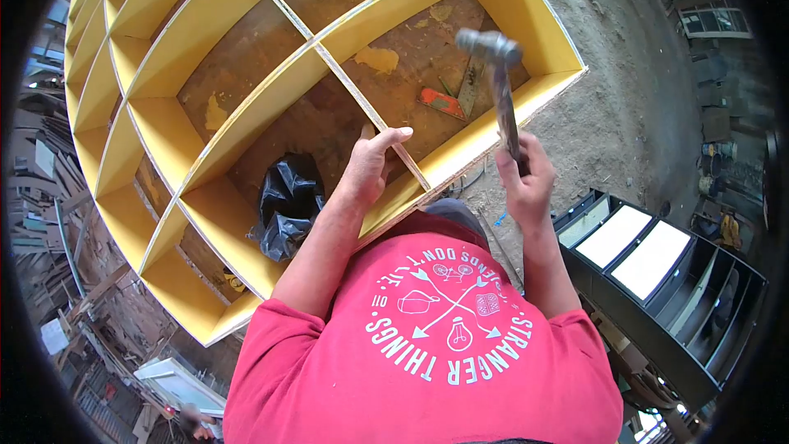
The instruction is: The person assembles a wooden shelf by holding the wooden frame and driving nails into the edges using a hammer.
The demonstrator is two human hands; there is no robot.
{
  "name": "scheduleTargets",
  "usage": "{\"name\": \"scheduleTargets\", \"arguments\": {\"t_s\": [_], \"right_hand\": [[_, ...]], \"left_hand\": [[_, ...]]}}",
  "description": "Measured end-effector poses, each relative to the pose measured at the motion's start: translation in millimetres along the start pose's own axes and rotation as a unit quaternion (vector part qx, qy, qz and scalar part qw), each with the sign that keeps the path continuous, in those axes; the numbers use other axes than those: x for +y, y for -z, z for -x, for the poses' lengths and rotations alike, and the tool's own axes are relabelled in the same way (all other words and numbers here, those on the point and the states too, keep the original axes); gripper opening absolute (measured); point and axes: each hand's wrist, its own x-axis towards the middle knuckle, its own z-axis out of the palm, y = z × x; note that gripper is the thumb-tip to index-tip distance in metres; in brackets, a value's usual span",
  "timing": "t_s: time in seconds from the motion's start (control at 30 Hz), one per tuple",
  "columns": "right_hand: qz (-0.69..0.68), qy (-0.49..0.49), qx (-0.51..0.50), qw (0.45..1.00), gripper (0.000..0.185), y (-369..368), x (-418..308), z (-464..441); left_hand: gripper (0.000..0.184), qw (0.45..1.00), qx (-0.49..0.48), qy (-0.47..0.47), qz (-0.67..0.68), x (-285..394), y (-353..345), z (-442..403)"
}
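At the near edge of the yellow plywood grid [551, 31]: a person in a red printed T-shirt [329, 399] stands close, both arms stretched out over the work.
Left hand [370, 166]: closed on a plywood divider [352, 86], its thumb lying across the top edge, a little back from where that divider meets the near rail [538, 97].
Right hand [526, 179]: wrapped around the lower handle of a hammer [504, 92].
Hammer: raised, handle pointing away from the body; its metal head, slightly blurred, shows against the right-hand compartment, near the end panel.
Right-hand compartment: an orange-handled square [444, 104] lies on the brown, stained board [403, 20] under the grid.
Compartment left of the divider: a crumpled black plastic bag [289, 201] sits just beside the left forearm.
Grid's other cells: curved ribs and straight dividers cross, running off to the upper left.
Right of the body: a black rack [657, 341] with white panels [649, 259] stands on grey, dusty ground [612, 90].
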Motion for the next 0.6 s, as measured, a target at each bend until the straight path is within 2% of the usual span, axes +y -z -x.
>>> {"name": "scheduleTargets", "arguments": {"t_s": [0.03, 0.13, 0.23, 0.33, 0.37, 0.5, 0.6], "right_hand": [[-0.072, -0.021, -0.016, 0.997, 0.03, -9.8, -3.3, -7.7], [-0.253, 0.014, -0.067, 0.965, 0.036, -40.2, -4.3, -29.7], [-0.25, 0.01, -0.056, 0.966, 0.039, -58.7, 10.0, -48.5], [-0.18, 0.018, -0.039, 0.983, 0.041, -62.4, 14.9, -51.2], [-0.117, 0.041, -0.006, 0.992, 0.041, -67.2, 15.8, -47.0], [-0.138, 0.008, -0.005, 0.99, 0.041, -69.6, 14.0, -51.2], [-0.141, -0.005, -0.011, 0.99, 0.041, -70.2, 13.5, -52.5]], "left_hand": [[0.06, 1.0, -0.017, 0.0, -0.003, 1.3, 1.2, 2.1], [0.093, 0.997, -0.066, -0.004, -0.027, 10.5, -8.3, 26.4], [0.12, 0.985, -0.091, -0.076, -0.122, -4.6, -0.6, 27.4], [0.134, 0.928, -0.088, -0.143, -0.332, -1.8, 3.5, 34.2], [0.145, 0.906, -0.083, -0.127, -0.395, 0.4, 2.4, 37.3], [0.155, 0.921, -0.115, -0.095, -0.36, 7.3, -8.5, 43.9], [0.152, 0.909, -0.11, -0.081, -0.393, 6.2, -9.8, 44.5]]}}
